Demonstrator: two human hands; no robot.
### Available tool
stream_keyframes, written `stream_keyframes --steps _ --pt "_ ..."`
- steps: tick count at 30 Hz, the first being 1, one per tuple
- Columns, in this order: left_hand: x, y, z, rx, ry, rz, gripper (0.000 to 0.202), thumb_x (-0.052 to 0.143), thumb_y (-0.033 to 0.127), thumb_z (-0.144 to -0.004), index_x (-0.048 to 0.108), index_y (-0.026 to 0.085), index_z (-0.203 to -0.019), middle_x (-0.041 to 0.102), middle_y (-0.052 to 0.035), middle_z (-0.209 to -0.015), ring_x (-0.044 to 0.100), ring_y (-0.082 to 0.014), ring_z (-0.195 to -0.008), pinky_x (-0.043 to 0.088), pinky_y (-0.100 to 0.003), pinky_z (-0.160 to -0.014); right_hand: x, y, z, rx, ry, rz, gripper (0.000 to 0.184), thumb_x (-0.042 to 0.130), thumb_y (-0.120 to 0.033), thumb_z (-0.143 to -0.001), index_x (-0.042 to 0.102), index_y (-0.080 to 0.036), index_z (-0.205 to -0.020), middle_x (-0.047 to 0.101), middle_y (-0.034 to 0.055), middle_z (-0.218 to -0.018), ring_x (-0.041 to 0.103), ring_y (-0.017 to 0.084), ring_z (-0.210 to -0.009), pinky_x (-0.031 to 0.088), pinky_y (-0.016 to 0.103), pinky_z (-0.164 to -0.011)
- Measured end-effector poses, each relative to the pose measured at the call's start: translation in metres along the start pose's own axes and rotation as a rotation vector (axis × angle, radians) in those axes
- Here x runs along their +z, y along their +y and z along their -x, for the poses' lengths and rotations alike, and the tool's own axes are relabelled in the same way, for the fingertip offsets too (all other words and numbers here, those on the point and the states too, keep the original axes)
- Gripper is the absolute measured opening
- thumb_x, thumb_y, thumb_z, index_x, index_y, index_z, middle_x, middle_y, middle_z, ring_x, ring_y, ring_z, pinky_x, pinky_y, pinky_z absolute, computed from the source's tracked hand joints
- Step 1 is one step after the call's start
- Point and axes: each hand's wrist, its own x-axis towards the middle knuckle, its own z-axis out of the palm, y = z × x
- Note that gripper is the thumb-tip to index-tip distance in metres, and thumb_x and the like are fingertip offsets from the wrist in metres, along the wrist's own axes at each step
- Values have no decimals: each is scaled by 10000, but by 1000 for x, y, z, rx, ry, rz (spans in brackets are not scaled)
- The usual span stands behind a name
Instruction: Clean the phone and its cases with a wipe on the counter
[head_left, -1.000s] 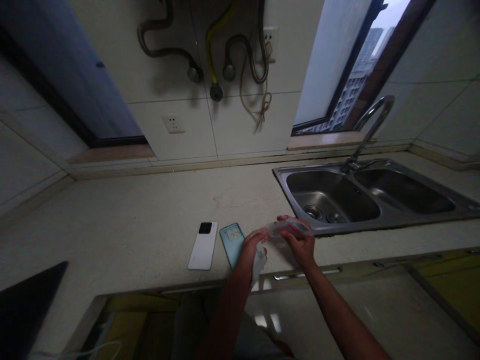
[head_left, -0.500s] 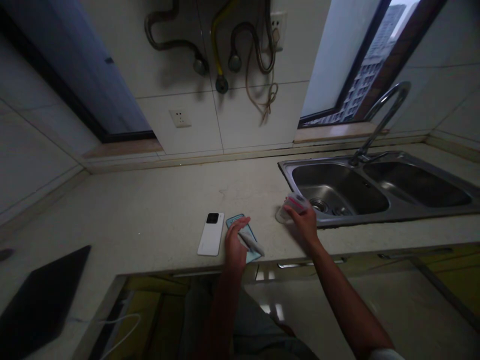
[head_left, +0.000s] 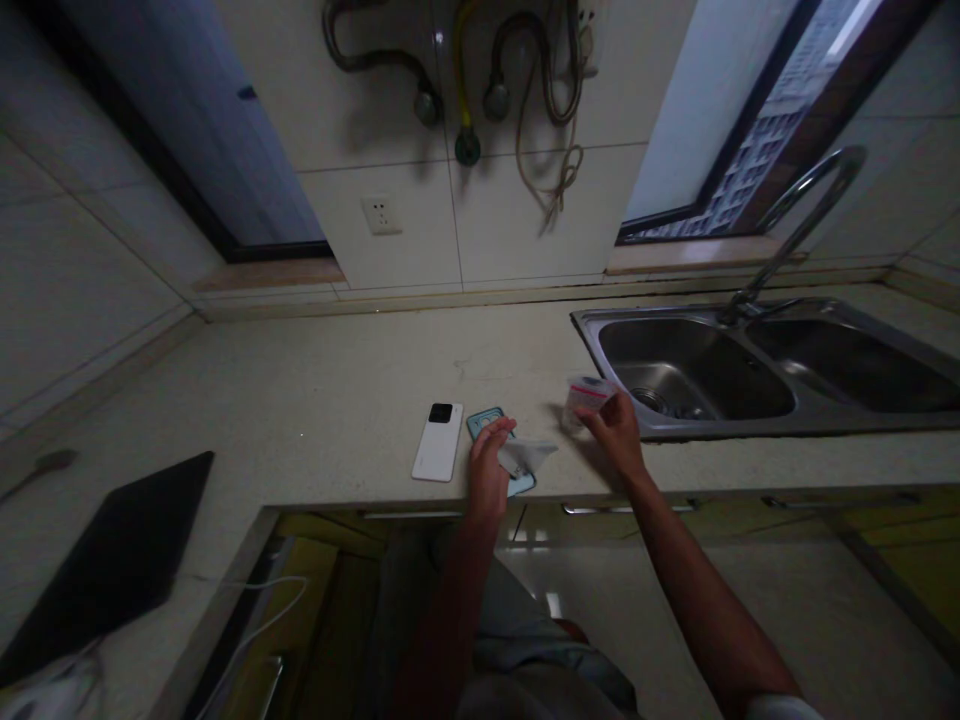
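Note:
My left hand is closed on a white wipe and rests on a teal phone that lies face down near the counter's front edge. A white phone lies face down just left of it. My right hand grips a small clear packet with pink print, held on the counter beside the sink's left rim.
A steel double sink with a curved tap fills the right. A black slab lies at the left front with a white cable below. Hoses and a socket are on the tiled wall.
My hands have drawn apart: the left brought the wipe down onto the teal phone, and the right carried the packet to the counter beside the sink. The view has tilted down and left.

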Motion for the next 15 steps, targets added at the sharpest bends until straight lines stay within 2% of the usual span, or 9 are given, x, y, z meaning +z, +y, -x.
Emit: stream_keyframes --steps 2,3,4,5,6,7,9,12,15 --pt "0 0 2 0 -12 -1 302 692 289 -668 683 167 -945 712 -97 -1074 612 -229 -1111 443 -307 -909 1 -12 20 -159 227 8 508 794 -376 -739 579 -239 -1179 616 75 -1251 598 225 -1148 436 446 -1063" --pt "0 0 3 2 -21 -13 309 689 294 -674 681 172 -958 709 -96 -1096 607 -228 -1119 443 -304 -904 3 -18 32 -227 360 18 432 749 -375 -790 582 -238 -1164 621 77 -1216 611 221 -1109 444 446 -1052" --pt "0 -1 5 5 -30 -36 312 685 297 -679 680 177 -967 705 -95 -1116 602 -229 -1124 443 -304 -901 5 -24 45 -271 434 35 376 714 -375 -824 586 -240 -1150 627 78 -1172 625 218 -1057 466 442 -1022" --pt "1 -1 7 8 -41 -68 314 682 301 -686 680 182 -976 702 -94 -1131 599 -230 -1127 444 -305 -898 7 -28 57 -264 376 58 348 699 -374 -840 592 -243 -1144 629 83 -1153 628 221 -1037 482 435 -997" --pt "2 -2 10 10 -57 -104 318 677 305 -696 678 187 -992 701 -92 -1142 597 -231 -1126 444 -309 -898 10 -32 68 -217 216 80 353 707 -383 -832 606 -245 -1140 635 93 -1148 632 230 -1030 501 424 -963" --pt "3 -2 13 10 -73 -140 324 670 308 -709 674 193 -1012 703 -91 -1146 598 -232 -1120 446 -313 -897 14 -34 76 -127 11 100 421 727 -393 -815 601 -250 -1191 621 110 -1217 621 247 -1081 514 417 -940" --pt "4 0 20 17 -101 -203 335 656 306 -737 661 203 -1056 710 -86 -1135 608 -229 -1089 449 -322 -893 19 -35 82 76 -203 86 503 730 -460 -798 598 -256 -1239 614 113 -1288 621 259 -1113 541 394 -872" --pt "5 3 26 65 -124 -266 336 657 273 -743 646 199 -1071 712 -90 -1105 620 -218 -1030 450 -316 -883 23 -34 76 346 -451 44 490 726 -547 -766 685 -202 -1111 721 78 -1014 672 218 -834 545 323 -664" --pt "-1 6 26 119 -142 -298 318 666 272 -751 635 190 -1056 693 -109 -1116 620 -222 -1006 453 -314 -876 25 -37 66 441 -565 0 435 776 -518 -716 732 -169 -972 705 20 -766 579 147 -578 455 263 -513"
